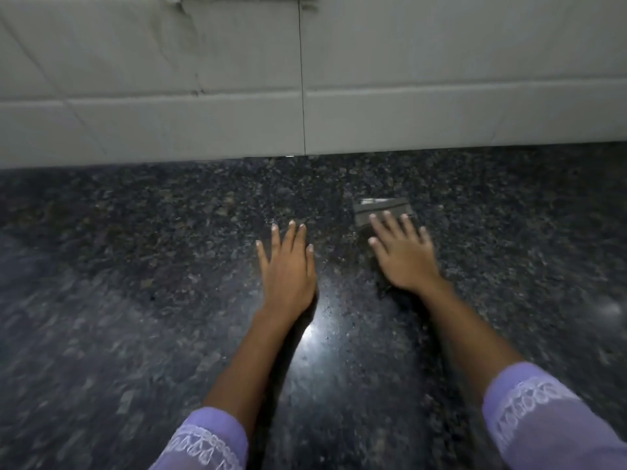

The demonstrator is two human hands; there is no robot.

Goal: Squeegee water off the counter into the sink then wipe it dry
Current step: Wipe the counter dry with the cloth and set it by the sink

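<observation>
A dark speckled granite counter (135,283) fills the lower part of the view. My left hand (286,266) lies flat on it near the middle, fingers straight and spread. My right hand (402,252) presses flat on a small grey folded cloth (380,208), fingers straight; only the cloth's far edge shows beyond my fingertips. No squeegee and no sink are in view. The picture is blurred, so I cannot tell whether the stone is wet.
A white tiled wall (305,79) rises along the counter's far edge, with a vertical grout line near the middle. A light glare (307,337) sits on the stone between my forearms. Lilac sleeves with white lace cover both forearms.
</observation>
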